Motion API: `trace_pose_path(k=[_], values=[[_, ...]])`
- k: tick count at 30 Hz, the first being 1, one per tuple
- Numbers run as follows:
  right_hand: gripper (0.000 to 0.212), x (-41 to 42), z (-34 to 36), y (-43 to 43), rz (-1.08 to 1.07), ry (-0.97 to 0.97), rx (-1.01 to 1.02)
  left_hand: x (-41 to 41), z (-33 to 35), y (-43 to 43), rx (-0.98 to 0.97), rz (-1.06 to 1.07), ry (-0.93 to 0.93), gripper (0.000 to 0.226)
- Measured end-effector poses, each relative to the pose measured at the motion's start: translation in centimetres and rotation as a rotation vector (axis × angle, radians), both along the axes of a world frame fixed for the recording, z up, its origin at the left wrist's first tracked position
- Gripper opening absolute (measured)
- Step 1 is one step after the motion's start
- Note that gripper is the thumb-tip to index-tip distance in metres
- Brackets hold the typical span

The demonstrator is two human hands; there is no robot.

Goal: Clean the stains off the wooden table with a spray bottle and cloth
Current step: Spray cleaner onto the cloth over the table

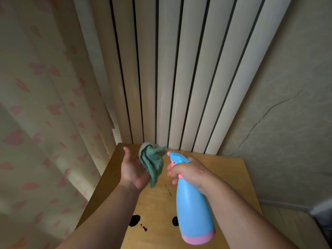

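one cloth held in left hand | one spray bottle gripped in right hand

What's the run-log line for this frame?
left hand: holds green cloth | right hand: grips spray bottle, nozzle toward cloth | table: dark stains present

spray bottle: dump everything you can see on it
The spray bottle has a light blue, plastic-looking body, a pink band at the base, a pink collar and trigger, and a blue head with a pink nozzle tip. It is held above the wooden table, tilted, nozzle toward the green cloth. The right hand grips its neck. Its body hides part of a dark stain.
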State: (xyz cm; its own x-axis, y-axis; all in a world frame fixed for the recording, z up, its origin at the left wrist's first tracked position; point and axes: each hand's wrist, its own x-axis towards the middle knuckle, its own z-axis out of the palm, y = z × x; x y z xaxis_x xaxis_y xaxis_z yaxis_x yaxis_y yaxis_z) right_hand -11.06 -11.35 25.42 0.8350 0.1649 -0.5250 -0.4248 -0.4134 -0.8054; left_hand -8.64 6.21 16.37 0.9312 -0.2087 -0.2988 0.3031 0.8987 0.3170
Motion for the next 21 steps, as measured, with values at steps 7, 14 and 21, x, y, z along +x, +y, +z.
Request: trace_pose_path(k=[7, 14, 21], values=[[0.059, -0.15, 0.08, 0.21, 0.003, 0.011, -0.01, -0.37, -0.07, -0.79, 0.022, -0.024, 0.036, 0.094], [0.047, -0.32, 0.02, 0.2, -0.055, 0.059, -0.077, -0.48, -0.52, -0.94, 0.029, -0.057, 0.017, 0.096], [0.053, -0.14, -0.14, 0.31, -0.073, 0.071, -0.083, -0.38, -0.42, -0.72, 0.037, -0.047, 0.034, 0.093]])
